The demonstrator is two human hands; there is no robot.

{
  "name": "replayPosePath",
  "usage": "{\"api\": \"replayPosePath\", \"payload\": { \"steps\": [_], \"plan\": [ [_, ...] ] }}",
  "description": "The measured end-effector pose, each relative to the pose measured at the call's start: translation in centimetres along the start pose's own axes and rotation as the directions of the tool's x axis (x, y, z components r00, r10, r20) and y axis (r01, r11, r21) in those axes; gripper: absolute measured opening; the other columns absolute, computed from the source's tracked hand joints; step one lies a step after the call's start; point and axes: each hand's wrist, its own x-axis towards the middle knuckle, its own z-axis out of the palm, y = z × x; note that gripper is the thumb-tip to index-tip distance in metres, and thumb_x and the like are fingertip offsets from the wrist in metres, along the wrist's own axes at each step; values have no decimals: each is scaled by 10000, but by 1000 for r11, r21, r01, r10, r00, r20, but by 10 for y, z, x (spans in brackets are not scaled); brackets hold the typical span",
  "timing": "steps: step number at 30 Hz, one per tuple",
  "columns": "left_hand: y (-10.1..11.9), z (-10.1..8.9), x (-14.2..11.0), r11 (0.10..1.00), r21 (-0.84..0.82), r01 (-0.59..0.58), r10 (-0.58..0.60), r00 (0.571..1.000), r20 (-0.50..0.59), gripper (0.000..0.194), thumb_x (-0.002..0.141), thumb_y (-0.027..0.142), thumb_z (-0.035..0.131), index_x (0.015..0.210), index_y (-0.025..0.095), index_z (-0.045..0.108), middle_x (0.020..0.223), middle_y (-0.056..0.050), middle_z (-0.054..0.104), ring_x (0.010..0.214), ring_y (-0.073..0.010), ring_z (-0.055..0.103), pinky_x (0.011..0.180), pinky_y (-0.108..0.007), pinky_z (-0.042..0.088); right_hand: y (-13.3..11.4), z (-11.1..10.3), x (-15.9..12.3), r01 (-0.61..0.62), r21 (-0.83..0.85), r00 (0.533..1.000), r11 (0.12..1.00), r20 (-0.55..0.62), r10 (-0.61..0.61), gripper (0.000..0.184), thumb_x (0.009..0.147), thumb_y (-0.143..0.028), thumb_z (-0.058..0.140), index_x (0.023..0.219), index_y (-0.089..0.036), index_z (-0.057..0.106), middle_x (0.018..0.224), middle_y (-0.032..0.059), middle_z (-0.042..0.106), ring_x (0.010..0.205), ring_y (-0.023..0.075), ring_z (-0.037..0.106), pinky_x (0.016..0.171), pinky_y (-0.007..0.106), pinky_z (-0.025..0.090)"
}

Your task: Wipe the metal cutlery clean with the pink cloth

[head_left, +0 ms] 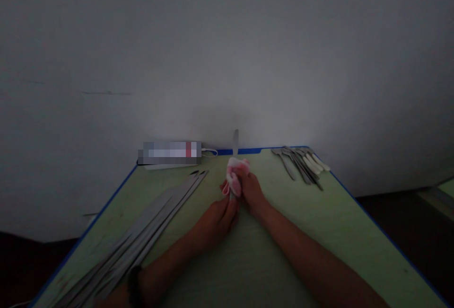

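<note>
A table knife (235, 141) stands upright over the middle of the green table (340, 223), blade tip pointing up against the wall. My left hand (217, 220) is closed around its lower end. My right hand (250, 189) is closed on a pink and white cloth (235, 171) that is wrapped round the knife just above my left hand. Both forearms reach in from the bottom of the view, and a dark band sits on my left wrist.
Several long flat metal skewers (149, 232) lie fanned on the left. A pile of spoons and white-handled cutlery (301, 162) lies at the far right corner. A long box (170, 153) with a white cable sits by the wall. The table has a blue edge.
</note>
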Motion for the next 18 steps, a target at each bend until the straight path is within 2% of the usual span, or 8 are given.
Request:
{"api": "replayPosePath", "payload": {
  "steps": [3,6,8,11,15,18],
  "plan": [
    [7,4,-1,995,99,-7,8,1000,-6,335,893,324,216,833,171,508,676,-26,583,584,-138,517,601,-246,403,1,-13,12,-21,135,997,991,-67,31,281,732,-378,453,604,-161,578,482,19,595,438,137,534,482,243,429],
    [15,11,-4,951,306,38,-45,999,15,361,885,297,236,1099,147,486,815,-75,645,682,-174,593,655,-271,417,-6,-32,25,6,275,985,961,-166,42,282,718,-401,448,583,-169,535,456,10,568,437,132,528,497,249,442],
    [18,15,-7,886,455,87,-107,994,20,442,878,274,243,1291,144,337,823,-88,661,676,-190,611,648,-287,415,-15,-45,31,80,356,973,931,-230,4,260,719,-403,451,592,-182,506,446,-9,547,436,121,518,518,247,448],
    [16,17,-9,806,584,96,-125,992,10,545,870,246,257,1391,160,121,859,-100,667,702,-200,614,634,-293,406,-24,-58,35,177,429,958,886,-281,-55,205,722,-378,463,626,-197,473,443,-43,517,421,102,493,525,236,446],
    [11,14,-7,759,641,117,-108,993,-54,540,864,224,274,1386,168,152,1017,-136,626,850,-231,596,655,-312,404,-18,-49,33,143,439,960,887,-281,-16,184,700,-386,480,670,-205,466,460,-56,514,423,107,502,501,241,442],
    [8,11,-4,751,646,139,-108,990,-87,469,883,243,264,1346,177,247,1020,-135,622,865,-238,597,651,-320,410,-3,-29,25,81,263,965,961,-261,-10,211,687,-404,461,637,-199,464,453,-41,510,410,113,496,453,237,418]
  ]
}}
